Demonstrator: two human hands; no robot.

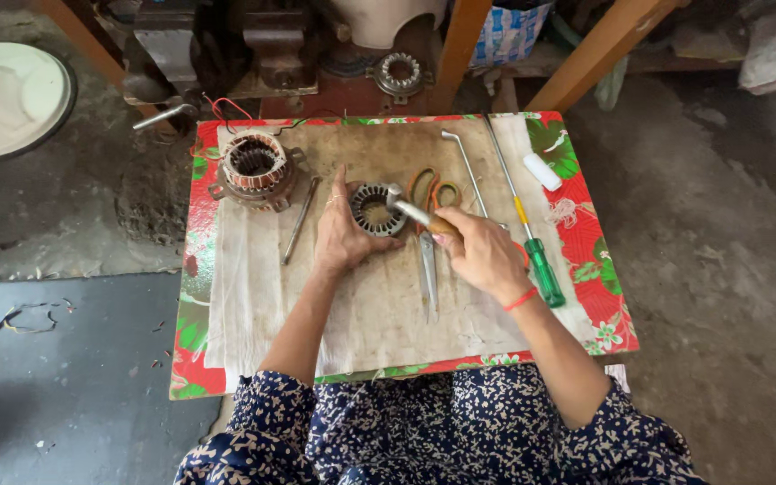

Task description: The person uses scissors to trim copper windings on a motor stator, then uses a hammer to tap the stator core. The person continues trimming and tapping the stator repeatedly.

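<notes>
From the head camera we see our left hand [341,235] curled around the near-left side of a bare metal stator ring [374,209], fingers closed on its rim with the index finger stretched up along its outer edge, holding it flat on the low table [586,314]. Our right hand [482,254] is shut around the wooden handle of a small hammer [413,213], whose metal head rests at the ring's right rim. Both forearms reach forward from our lap, the right wrist bent inward and wearing a red band. Under the hammer lies a pair of orange-handled scissors [427,242], blades pointing toward us. Left of the ring sit a thin metal rod [300,220] and a copper-wound stator [254,167]; to the right lie a bent wrench [466,166] and a green-handled screwdriver [532,242]. The table carries a stained pale cloth over a red floral covering, set on a rough concrete floor [720,233]
</notes>
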